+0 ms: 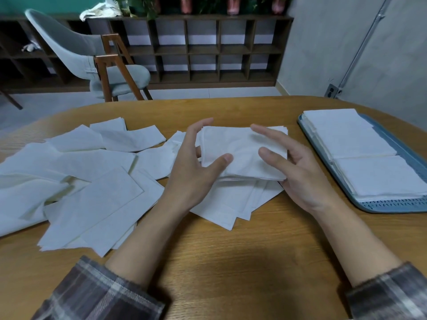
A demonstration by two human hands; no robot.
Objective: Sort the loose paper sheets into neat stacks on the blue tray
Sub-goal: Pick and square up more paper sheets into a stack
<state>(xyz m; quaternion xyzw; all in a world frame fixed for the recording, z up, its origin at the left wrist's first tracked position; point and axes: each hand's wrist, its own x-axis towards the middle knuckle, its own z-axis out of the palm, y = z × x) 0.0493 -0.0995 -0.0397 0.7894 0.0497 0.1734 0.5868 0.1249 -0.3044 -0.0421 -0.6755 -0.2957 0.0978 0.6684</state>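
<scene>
Holding a small stack (pixel 245 148) of white paper sheets between both hands, you have it raised just above the wooden table (pixel 219 250), in the middle of the view and tilted slightly toward you. Your left hand (pixel 194 172) cups the stack's left edge: its thumb (pixel 225 159) lies on the top sheet, its forefinger (pixel 201 125) stands straight and free beside the far left corner, and the other fingers curl out of sight beneath. Your right hand (pixel 302 179) takes the right edge in the same way, with the thumb (pixel 268 153) over the top sheet, the forefinger (pixel 261 131) stretched loosely across the far edge and the remaining fingers tucked under. Whether that thumb presses or only hovers cannot be told. The paper looks thin, soft and very light, more like tissue than card. It will likely bend, slip sheet over sheet, and crumple under a hard squeeze. Support it from below with flat fingers and steady opposite edges with light thumb pressure, rather than pinching one corner. More sheets fan out on the table directly under the stack, and a loose heap (pixel 92 181) spreads to your left. The blue tray (pixel 392 206) sits to your right, apart from your right hand, carrying two squared stacks, a farther one (pixel 346 132) and a nearer one (pixel 381 176), end to end.
</scene>
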